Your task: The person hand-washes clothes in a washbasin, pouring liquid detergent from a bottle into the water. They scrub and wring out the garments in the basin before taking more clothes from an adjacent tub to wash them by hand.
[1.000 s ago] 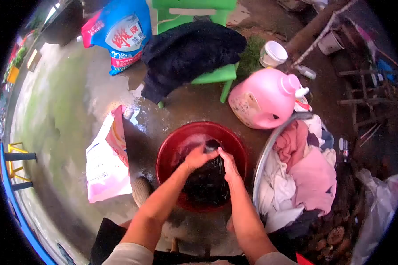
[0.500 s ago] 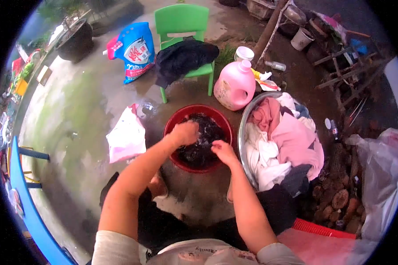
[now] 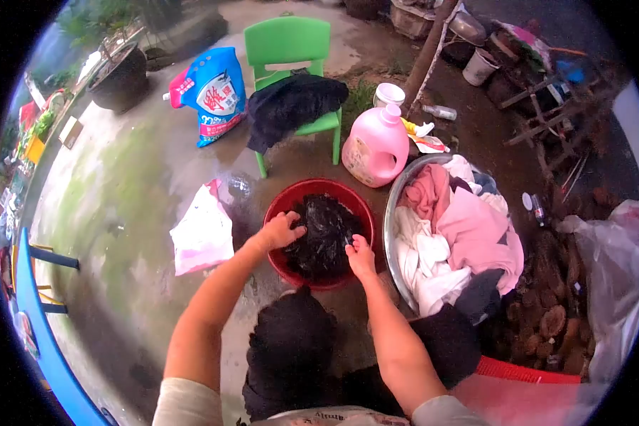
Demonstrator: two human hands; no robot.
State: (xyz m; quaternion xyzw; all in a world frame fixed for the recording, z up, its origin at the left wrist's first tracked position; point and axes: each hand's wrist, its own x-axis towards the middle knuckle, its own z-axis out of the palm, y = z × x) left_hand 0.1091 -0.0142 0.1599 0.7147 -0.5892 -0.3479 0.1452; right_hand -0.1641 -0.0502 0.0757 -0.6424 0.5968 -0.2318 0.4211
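Observation:
A red plastic basin (image 3: 280, 201) stands on the wet ground in front of me, with wet black cloth (image 3: 323, 227) bunched up in it. My left hand (image 3: 282, 230) is over the basin's left side, fingers curved and apart at the edge of the cloth. At the right side, my right hand (image 3: 361, 257) has its fingers closed in a pinch at the cloth's edge. Its fingertips are partly hidden.
A metal tub (image 3: 390, 245) of pink, white and dark laundry (image 3: 476, 224) is at right. Behind stand a pink jug (image 3: 368, 142), a green chair (image 3: 287, 39) bearing black cloth, and a blue detergent bag (image 3: 220, 89). A white-pink packet (image 3: 202, 231) lies left.
My left hand has moved from above the middle of the basin to its left side, and its fingers have spread. The black cloth looks more heaped. A dark-clothed knee now shows before the basin.

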